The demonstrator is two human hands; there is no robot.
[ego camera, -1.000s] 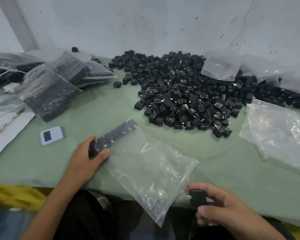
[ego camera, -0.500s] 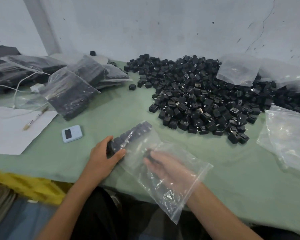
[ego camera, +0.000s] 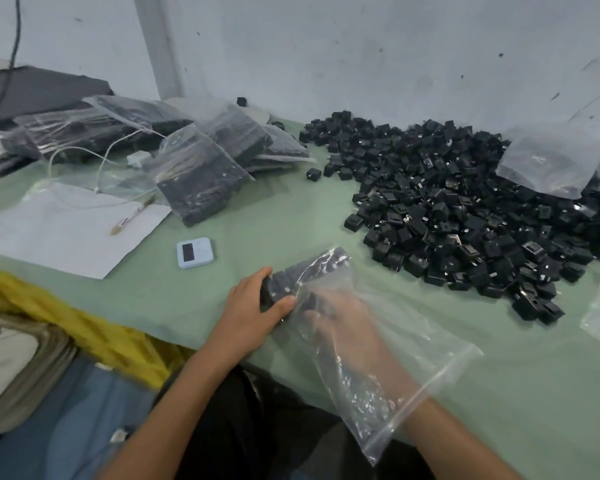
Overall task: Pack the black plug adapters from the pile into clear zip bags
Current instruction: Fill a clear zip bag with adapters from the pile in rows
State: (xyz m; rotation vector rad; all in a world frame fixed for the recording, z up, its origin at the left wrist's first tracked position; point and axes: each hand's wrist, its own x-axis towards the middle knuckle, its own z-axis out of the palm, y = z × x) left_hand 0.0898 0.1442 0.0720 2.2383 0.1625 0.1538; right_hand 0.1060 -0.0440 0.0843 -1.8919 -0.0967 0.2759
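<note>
Left hand [ego camera: 253, 306] grips the near end of a row of adapters [ego camera: 305, 271] through the corner of the clear zip bag [ego camera: 413, 368]. Right hand [ego camera: 347, 317] is shoved inside the bag past the wrist, fingertips near that row. The plastic blurs it, so no clue if it's holding anything. The big pile of black adapters [ego camera: 465, 209] sits to the right on the green table cover [ego camera: 257, 216]. Filled bags [ego camera: 201, 174] are stacked back left, with a little timer [ego camera: 194, 252] near the left hand.
</note>
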